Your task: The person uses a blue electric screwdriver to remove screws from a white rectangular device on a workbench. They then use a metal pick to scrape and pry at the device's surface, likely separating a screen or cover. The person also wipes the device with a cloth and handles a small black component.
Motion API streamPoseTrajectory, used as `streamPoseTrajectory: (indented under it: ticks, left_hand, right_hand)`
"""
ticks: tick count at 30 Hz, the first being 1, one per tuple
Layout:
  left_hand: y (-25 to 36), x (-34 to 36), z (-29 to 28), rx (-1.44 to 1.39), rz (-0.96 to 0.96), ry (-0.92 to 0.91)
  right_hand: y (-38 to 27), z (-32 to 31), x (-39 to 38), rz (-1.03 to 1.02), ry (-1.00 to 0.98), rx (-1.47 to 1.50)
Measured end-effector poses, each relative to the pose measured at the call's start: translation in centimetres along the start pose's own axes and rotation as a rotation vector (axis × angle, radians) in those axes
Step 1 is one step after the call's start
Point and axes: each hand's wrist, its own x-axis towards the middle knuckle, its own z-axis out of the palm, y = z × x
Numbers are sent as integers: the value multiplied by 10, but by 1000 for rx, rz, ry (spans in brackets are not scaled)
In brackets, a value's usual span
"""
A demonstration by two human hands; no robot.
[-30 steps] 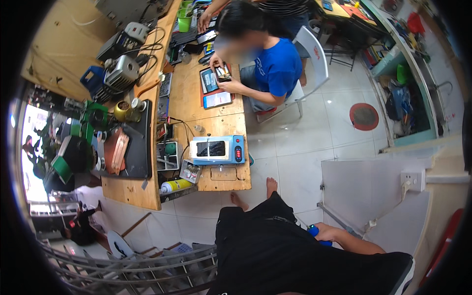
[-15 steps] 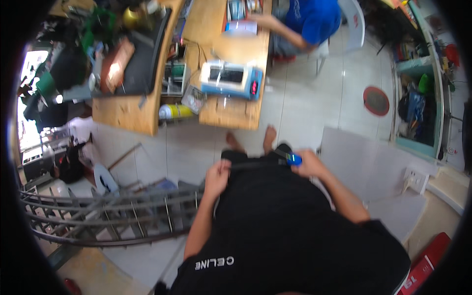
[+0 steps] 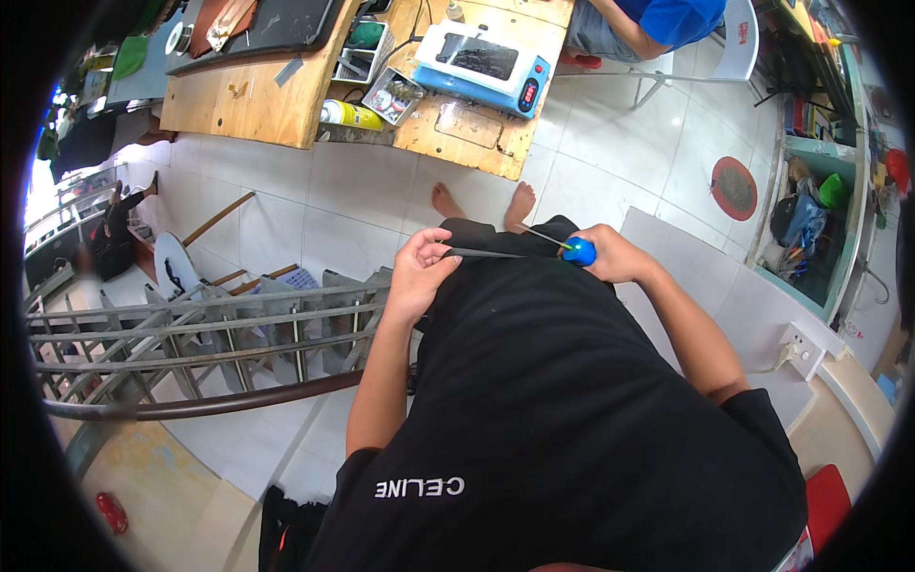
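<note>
My left hand (image 3: pixel 421 270) pinches the end of a thin dark grey strip (image 3: pixel 484 254) between thumb and fingers. The strip reaches right across the front of my black shirt and tapers toward its far end; its material is unclear. My right hand (image 3: pixel 613 255) is closed around the blue handle of a screwdriver (image 3: pixel 579 252). Its thin metal shaft slants up and to the left, past the strip's far end and apart from it. Both hands are at waist height, above my bare feet on the tiles.
Ahead stands a wooden workbench (image 3: pixel 457 153) bearing a blue and white machine (image 3: pixel 481 62), beside a parts box (image 3: pixel 394 95) and a yellow can (image 3: pixel 351 114). A metal railing (image 3: pixel 238 353) runs at my left. A seated person in blue (image 3: pixel 672 24) is beyond the bench. A low partition (image 3: pixel 705 276) is at right.
My view has shifted, so the bench sits higher in the picture. The screwdriver's shaft now points up-left, clear of the strip; the strip's right end is free of my right hand.
</note>
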Motion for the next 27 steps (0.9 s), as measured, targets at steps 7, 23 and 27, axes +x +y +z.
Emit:
streamPoseTrajectory:
  ticks: [7, 23, 27]
  left_hand:
    - [-8, 5, 2, 150, -175, -161]
    - [48, 80, 93, 851, 25, -824]
    - [41, 73, 61, 1159, 312, -784]
  right_hand:
    - [-4, -14, -1, 60, 210, 143]
    - [-14, -3, -16, -1, 396, 221]
    - [-11, -1, -20, 47, 379, 223]
